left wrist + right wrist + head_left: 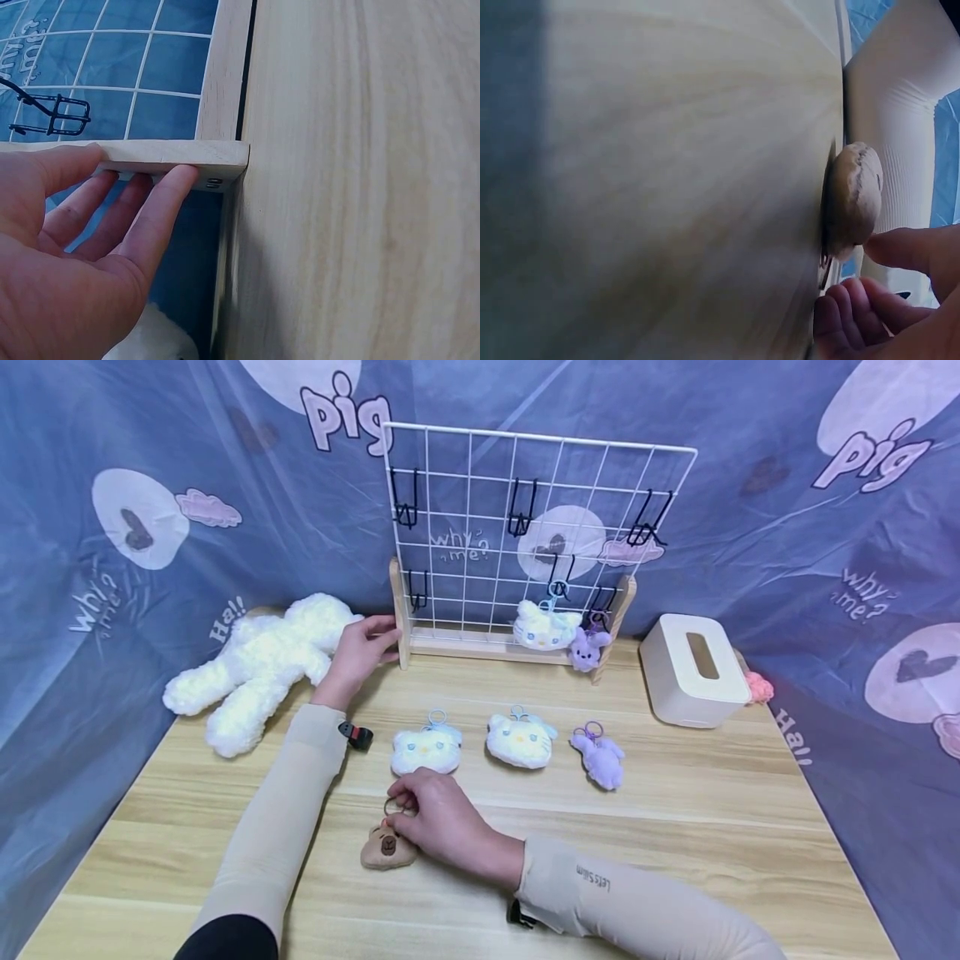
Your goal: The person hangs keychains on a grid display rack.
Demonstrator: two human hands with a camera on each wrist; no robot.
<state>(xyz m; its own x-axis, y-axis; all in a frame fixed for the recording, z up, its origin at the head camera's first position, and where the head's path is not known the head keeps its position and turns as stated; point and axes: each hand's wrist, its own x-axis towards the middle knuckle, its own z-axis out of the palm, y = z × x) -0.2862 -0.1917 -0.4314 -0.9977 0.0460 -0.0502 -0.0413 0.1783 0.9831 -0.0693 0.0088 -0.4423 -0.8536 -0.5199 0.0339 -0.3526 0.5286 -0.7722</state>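
Observation:
My left hand [363, 652] is at the wooden post [176, 154] on the left side of a white grid rack [525, 485], fingertips touching the post. My right hand [442, 818] is over a brown animal-faced plush keychain [387, 847] lying on the table. In the right wrist view the thumb touches the plush [855, 199], a gap shows between thumb and fingers, and the loosely bent fingers [859, 307] lie by the metal ring. Behind it are two white cat plush keychains, one left [426, 752] and one right [520, 741], and a purple rabbit plush keychain [602, 762].
Black hooks [521, 508] sit on the grid. A white cat plush [545, 627] and a purple rabbit plush [587, 649] hang at its lower right. A large white fluffy plush [262, 660] lies at left; a cream tissue box [690, 681] stands at right. Patterned cloth surrounds the table.

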